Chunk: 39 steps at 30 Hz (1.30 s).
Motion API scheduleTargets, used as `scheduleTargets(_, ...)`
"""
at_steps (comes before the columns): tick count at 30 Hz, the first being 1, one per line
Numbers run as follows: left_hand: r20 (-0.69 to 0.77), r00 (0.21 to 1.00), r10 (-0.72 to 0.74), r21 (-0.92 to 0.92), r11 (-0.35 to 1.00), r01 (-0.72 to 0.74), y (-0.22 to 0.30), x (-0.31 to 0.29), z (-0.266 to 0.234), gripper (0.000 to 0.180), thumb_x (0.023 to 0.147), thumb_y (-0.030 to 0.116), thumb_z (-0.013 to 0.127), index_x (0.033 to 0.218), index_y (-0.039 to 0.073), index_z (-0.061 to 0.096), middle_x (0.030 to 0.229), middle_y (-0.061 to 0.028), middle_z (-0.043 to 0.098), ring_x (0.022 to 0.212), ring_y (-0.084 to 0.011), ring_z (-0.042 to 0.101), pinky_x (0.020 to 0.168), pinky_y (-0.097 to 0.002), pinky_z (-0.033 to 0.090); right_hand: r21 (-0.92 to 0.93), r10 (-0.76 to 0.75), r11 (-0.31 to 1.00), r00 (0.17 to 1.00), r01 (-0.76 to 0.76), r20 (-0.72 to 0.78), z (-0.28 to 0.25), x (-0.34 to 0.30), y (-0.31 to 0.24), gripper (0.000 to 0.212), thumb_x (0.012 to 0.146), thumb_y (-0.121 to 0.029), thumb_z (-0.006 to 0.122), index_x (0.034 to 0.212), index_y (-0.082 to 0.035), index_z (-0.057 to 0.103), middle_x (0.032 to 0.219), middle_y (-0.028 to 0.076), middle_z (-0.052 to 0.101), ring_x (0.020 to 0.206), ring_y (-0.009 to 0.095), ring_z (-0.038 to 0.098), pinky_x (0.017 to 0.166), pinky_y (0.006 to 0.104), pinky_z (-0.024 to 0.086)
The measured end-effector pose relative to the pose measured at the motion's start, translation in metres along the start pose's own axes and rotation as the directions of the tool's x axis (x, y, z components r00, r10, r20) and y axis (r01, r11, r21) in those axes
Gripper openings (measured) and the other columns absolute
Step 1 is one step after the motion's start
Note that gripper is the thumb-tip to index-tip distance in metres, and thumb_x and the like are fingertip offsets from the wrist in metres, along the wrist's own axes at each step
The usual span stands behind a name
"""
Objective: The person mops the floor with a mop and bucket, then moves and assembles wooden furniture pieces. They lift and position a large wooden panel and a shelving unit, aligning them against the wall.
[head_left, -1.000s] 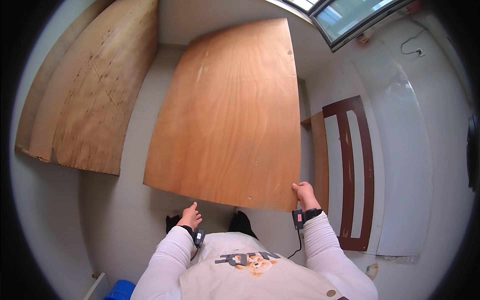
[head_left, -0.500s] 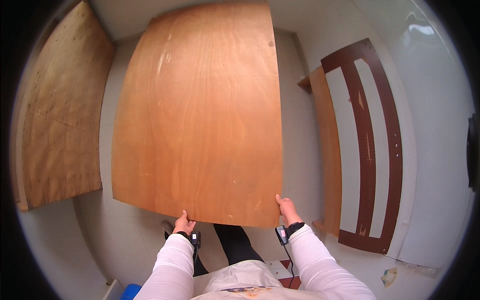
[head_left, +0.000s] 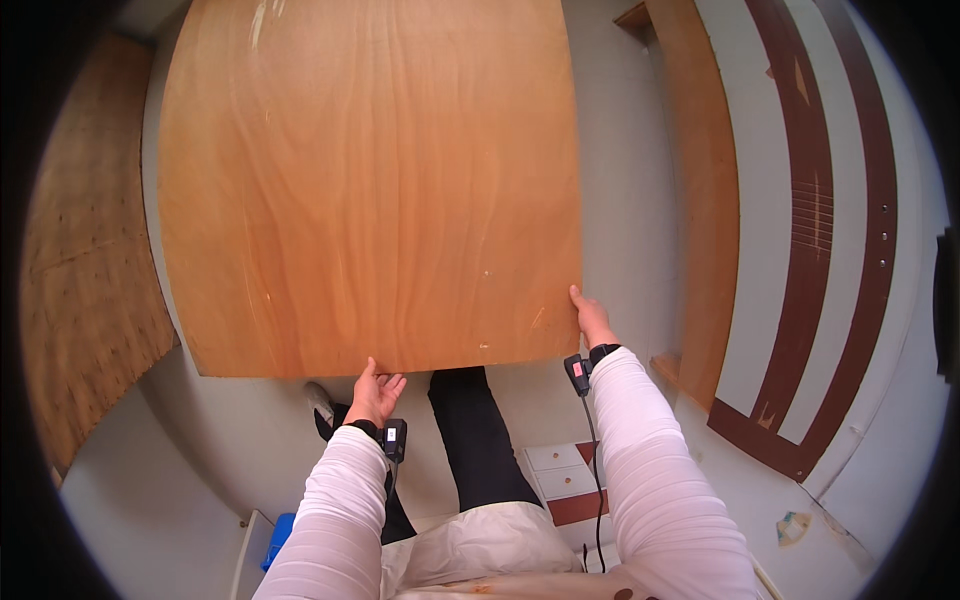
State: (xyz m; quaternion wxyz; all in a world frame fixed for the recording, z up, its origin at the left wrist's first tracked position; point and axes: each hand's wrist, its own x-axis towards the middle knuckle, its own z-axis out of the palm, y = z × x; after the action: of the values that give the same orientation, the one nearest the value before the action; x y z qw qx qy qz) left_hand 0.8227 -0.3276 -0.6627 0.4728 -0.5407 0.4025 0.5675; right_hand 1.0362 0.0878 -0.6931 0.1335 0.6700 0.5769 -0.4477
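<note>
A large, smooth orange-brown plywood board fills the middle of the view, its near edge toward me. At that edge, left of its middle, my left hand holds it with the thumb on the upper face; the other fingers show just below the edge, partly stretched out. Close to the near right corner, my right hand grips the board's right edge, thumb on top and the remaining fingers mostly hidden beneath. Each wrist wears a black strap with a small device.
On the left leans a rougher, stained plywood sheet. To the right are an orange-brown wooden frame and a dark red and white panel by the wall. A small white drawer unit and a blue object lie near my legs.
The board's near edge and both hands sit higher in the view, and the board reaches farther left. The right-hand panel and frame appear larger and farther right. Both hands keep their hold.
</note>
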Motion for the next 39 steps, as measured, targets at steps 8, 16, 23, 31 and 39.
scheduleTargets(8, -0.191, 0.975, 0.112, 0.063, 0.993, -0.102, 0.051, 0.006, -0.050, 0.078, 0.088, 0.053, 0.048, 0.139, 0.003, 0.019, 0.146, -0.0149, 0.023, 0.131, -0.0341, 0.030, 0.103, -0.0472, 0.033, 0.241, 0.052, 0.966, 0.984, -0.092, 0.168, -0.010, -0.013, -0.026, 0.059, 0.086, -0.045, 0.057, 0.108, 0.009, 0.056, 0.108, 0.018, 0.061, 0.100, 0.023, 0.057, 0.086, 0.0343, 0.042)
scheduleTargets(16, -0.205, 0.935, 0.289, 0.115, 0.956, -0.271, 0.127, 0.015, -0.132, 0.077, 0.088, 0.054, 0.048, 0.143, 0.008, 0.018, 0.149, -0.0115, 0.021, 0.133, -0.0303, 0.030, 0.104, -0.0434, 0.030, 0.204, 0.354, 0.928, 0.912, -0.313, -0.209, 0.002, -0.032, 0.001, 0.067, 0.085, -0.040, 0.059, 0.129, 0.006, 0.039, 0.135, 0.020, 0.042, 0.125, 0.032, 0.040, 0.102, 0.0430, 0.030)
scheduleTargets(23, -0.259, 0.886, 0.383, -0.043, 0.912, -0.407, 0.168, 0.035, -0.184, 0.064, 0.089, 0.046, 0.053, 0.136, 0.006, 0.033, 0.140, -0.0100, 0.036, 0.128, -0.0270, 0.036, 0.107, -0.0414, 0.027, 0.589, 0.420, 0.419, 0.723, -0.691, 0.549, 0.153, -0.158, 0.035, 0.101, 0.076, -0.057, 0.063, 0.144, -0.008, 0.007, 0.135, 0.024, 0.032, 0.123, 0.034, 0.039, 0.099, 0.0435, 0.039)
scheduleTargets(31, -0.163, 0.895, 0.416, -0.016, 0.906, -0.424, 0.184, 0.051, -0.189, 0.046, 0.093, 0.035, 0.050, 0.126, 0.004, 0.042, 0.130, -0.0101, 0.046, 0.119, -0.0253, 0.045, 0.105, -0.0404, 0.035, 0.876, 0.111, 0.153, 0.888, -0.458, 0.445, 0.218, -0.161, 0.009, 0.046, 0.095, -0.035, 0.045, 0.130, -0.007, 0.037, 0.133, 0.013, 0.041, 0.125, 0.029, 0.038, 0.106, 0.0435, 0.030)
scheduleTargets(39, -0.088, 0.849, 0.521, -0.030, 0.850, -0.525, 0.156, 0.049, -0.177, 0.040, 0.094, 0.031, 0.048, 0.119, 0.000, 0.047, 0.118, -0.0130, 0.054, 0.108, -0.0261, 0.053, 0.100, -0.0403, 0.041, 0.930, 0.121, 0.202, 0.950, -0.306, 0.287, 0.204, -0.134, 0.015, 0.035, 0.095, -0.027, 0.045, 0.123, -0.006, 0.043, 0.121, 0.010, 0.050, 0.111, 0.026, 0.049, 0.098, 0.0453, 0.040)
